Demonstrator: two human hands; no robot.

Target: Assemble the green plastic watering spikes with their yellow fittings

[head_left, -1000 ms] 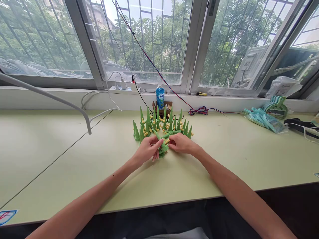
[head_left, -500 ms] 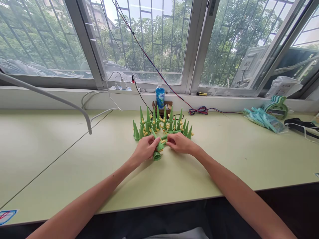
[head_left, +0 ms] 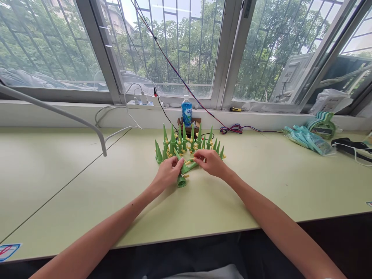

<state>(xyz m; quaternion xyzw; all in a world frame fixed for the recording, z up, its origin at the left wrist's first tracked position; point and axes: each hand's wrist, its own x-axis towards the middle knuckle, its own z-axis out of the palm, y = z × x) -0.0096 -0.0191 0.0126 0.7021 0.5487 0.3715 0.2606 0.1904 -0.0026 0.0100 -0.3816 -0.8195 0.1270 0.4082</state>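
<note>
My left hand is closed round a green spike piece, whose open round end points toward me and which bears small yellow parts. My right hand is pinched just to the right of it, by a small yellow part; whether its fingertips grip that part is too small to tell. Another green piece lies between the hands on the table. Behind them stand several upright green spikes with yellow parts, in a curved group.
A blue liquid bottle stands in a small brown box behind the spikes. Bundled cable lies right of it. Packed teal items and a black strap are at the right. A grey bar crosses the left.
My right hand has risen slightly, away from the piece in my left hand. The held piece has shifted a little left, and more of the green piece between the hands shows.
</note>
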